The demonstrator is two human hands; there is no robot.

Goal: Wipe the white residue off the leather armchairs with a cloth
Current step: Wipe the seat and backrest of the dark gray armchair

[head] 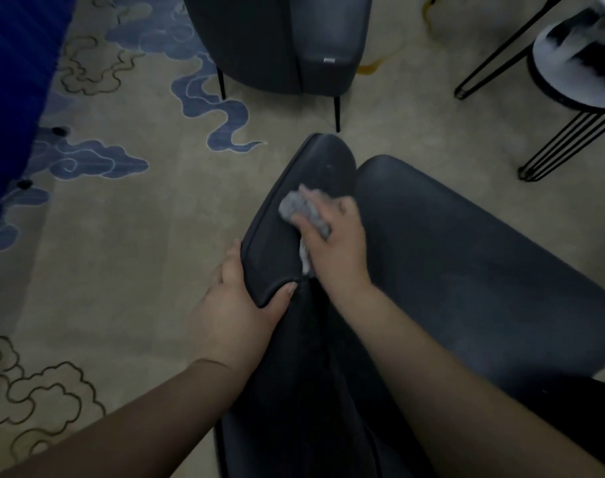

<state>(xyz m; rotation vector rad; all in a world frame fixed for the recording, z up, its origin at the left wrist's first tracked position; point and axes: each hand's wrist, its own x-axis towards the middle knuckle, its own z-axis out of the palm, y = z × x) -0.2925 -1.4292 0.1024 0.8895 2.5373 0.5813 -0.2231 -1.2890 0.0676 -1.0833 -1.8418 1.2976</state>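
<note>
Wiping the arm of the near armchair (466, 270), head view. The right hand (332, 243) presses a bunched grey cloth (301, 210) onto the dark leather arm panel (294, 201), its fingers curled over the cloth and grasping it. The left hand (239, 305) grips the near edge of the same panel, thumb on top and fingers wrapped beneath, steadying it. The seat cushion lies just to the right of the panel. A second armchair (280, 43) stands well apart at the top of the view, on the patterned carpet (122, 236); a wire-legged stool (570, 81) is at upper right.

In judgement, the step goes best when the left hand holds the panel taut while the cloth travels along its length in overlapping strokes, from the near edge toward the rounded far end. A small pale speck appears near that far end, though the dim light leaves it uncertain whether this is residue. The piped seam along the left edge and the crease between panel and cushion probably trap residue, so a folded cloth edge run into them should help. Turning the cloth to a clean face avoids smearing.
</note>
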